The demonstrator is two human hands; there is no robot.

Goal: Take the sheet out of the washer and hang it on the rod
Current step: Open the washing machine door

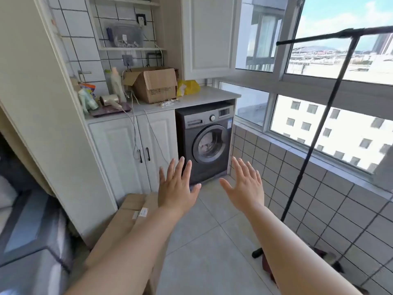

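Both hands, left (177, 188) and right (246, 186), empty, fingers spread. Sheet (207, 143) in washer (205, 141), door shut. Likely damp, heavy, limp; gather an edge. Rod (331, 35) overhead right.

Ref. landmark: white base cabinet (131, 150), 2 doors w/ dark handles. Above it: pale surface (204, 95) carrying an open cardboard box (154, 84), yellow bag (188, 87) to the box's right, hair dryer (109, 100) and bottles at left. Wall above cabinet: white tile (85, 47), dark grout, w/ open shelves (131, 48). Upper right of cabinet: white wall cupboard (209, 35). Far right of cabinet: large windows (319, 60), strong daylight, buildings outside; beige tiled half-wall (308, 188) below. Floor (204, 241) in front of cabinet: large grey tiles.
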